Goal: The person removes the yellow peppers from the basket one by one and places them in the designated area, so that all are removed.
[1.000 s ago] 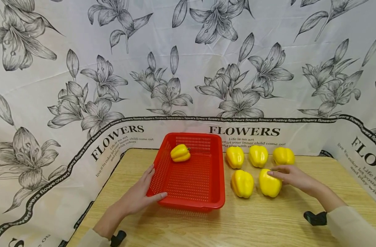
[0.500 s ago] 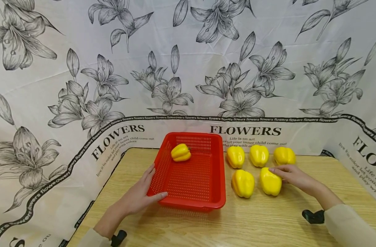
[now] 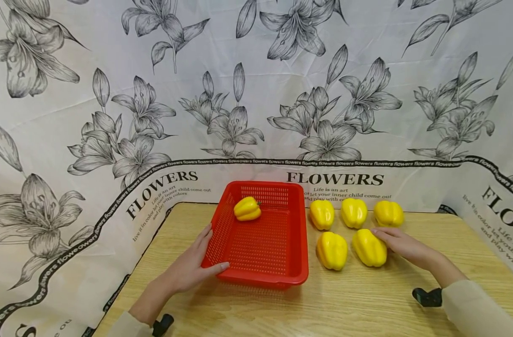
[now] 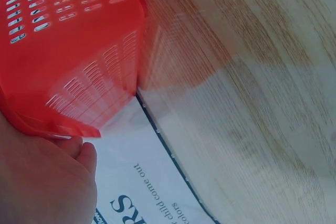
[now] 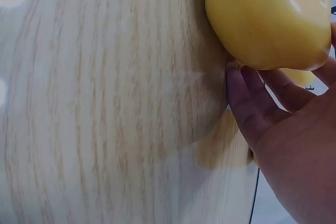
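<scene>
A red plastic basket (image 3: 256, 278) with perforated walls stands on the table. My left hand (image 3: 186, 267) holds its near left corner, thumb over the front rim and fingers along the left side; in the left wrist view, fingertips (image 4: 86, 156) show under the rim. One yellow bell pepper (image 3: 247, 208) lies inside at the back left. To the basket's right, my right hand (image 3: 408, 245) grips another yellow bell pepper (image 3: 369, 248), which leans to one side. In the right wrist view, fingers (image 5: 247, 98) touch this pepper's side, and the thumb shows only partly at the frame's edge.
Several more yellow peppers stand around the gripped one: a near pepper (image 3: 332, 251) at its left and a back row including a middle pepper (image 3: 353, 213). A flower-printed cloth (image 3: 239, 117) hangs behind the wooden table (image 3: 323, 309).
The pepper at my right hand has tilted from nearly upright to leaning. My right hand has shifted slightly around its right side. My left hand and the basket have stayed in place.
</scene>
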The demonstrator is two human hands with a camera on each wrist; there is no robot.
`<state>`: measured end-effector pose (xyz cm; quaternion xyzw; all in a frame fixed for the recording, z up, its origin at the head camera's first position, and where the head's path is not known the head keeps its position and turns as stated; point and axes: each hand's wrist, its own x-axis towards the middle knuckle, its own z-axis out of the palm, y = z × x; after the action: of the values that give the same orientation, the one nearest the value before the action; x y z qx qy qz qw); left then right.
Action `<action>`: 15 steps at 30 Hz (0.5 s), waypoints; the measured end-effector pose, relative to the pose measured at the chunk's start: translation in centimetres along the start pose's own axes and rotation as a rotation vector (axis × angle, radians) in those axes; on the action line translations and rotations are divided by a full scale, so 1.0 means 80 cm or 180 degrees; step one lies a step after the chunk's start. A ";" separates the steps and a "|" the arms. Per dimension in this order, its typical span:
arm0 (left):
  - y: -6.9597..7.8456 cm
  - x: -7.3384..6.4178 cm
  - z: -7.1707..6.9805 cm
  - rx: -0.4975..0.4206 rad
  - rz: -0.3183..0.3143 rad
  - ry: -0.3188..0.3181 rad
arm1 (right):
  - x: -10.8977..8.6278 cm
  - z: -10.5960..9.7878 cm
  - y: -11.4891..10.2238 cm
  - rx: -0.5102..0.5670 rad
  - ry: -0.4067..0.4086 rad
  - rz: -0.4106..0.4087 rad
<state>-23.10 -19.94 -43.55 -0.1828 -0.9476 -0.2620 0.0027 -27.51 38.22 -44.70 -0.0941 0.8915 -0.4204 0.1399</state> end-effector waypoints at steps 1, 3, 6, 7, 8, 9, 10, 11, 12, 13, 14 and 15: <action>0.000 0.000 0.000 0.0002 -0.0004 -0.0005 | 0.000 0.001 0.000 -0.0017 0.0009 0.0003; -0.001 0.000 0.001 -0.0003 -0.0014 -0.0014 | 0.000 0.002 0.000 -0.0030 0.0014 0.0001; -0.001 -0.001 0.003 -0.0009 -0.0015 -0.0017 | -0.001 0.004 -0.002 -0.0070 0.0035 -0.0003; -0.002 -0.001 0.003 -0.0013 -0.0012 -0.0019 | -0.001 0.004 -0.003 -0.0093 0.0068 0.0005; -0.002 -0.001 0.003 -0.0013 -0.0007 -0.0016 | -0.002 0.004 -0.004 -0.0120 0.0099 0.0005; -0.002 0.000 0.003 -0.0016 -0.0003 -0.0013 | -0.002 0.004 -0.005 -0.0144 0.0135 0.0003; -0.002 0.000 0.003 -0.0012 0.0003 -0.0009 | -0.002 0.004 -0.006 -0.0190 0.0168 -0.0004; -0.002 0.000 0.003 -0.0010 0.0004 -0.0005 | -0.003 0.003 -0.007 -0.0227 0.0200 0.0000; -0.001 0.001 0.003 -0.0011 0.0014 0.0000 | -0.004 0.002 -0.008 -0.0254 0.0216 -0.0020; -0.001 0.001 0.003 -0.0011 0.0006 -0.0003 | -0.004 0.002 -0.009 -0.0276 0.0238 -0.0029; -0.001 0.001 0.002 -0.0008 0.0002 -0.0007 | -0.005 0.001 -0.009 -0.0292 0.0240 -0.0040; -0.001 0.001 0.002 -0.0009 -0.0004 -0.0015 | -0.007 0.000 -0.010 -0.0298 0.0236 -0.0050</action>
<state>-23.20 -19.87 -43.69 -0.1829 -0.9473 -0.2629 0.0001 -26.97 37.83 -43.99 -0.0919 0.9140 -0.3825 0.0988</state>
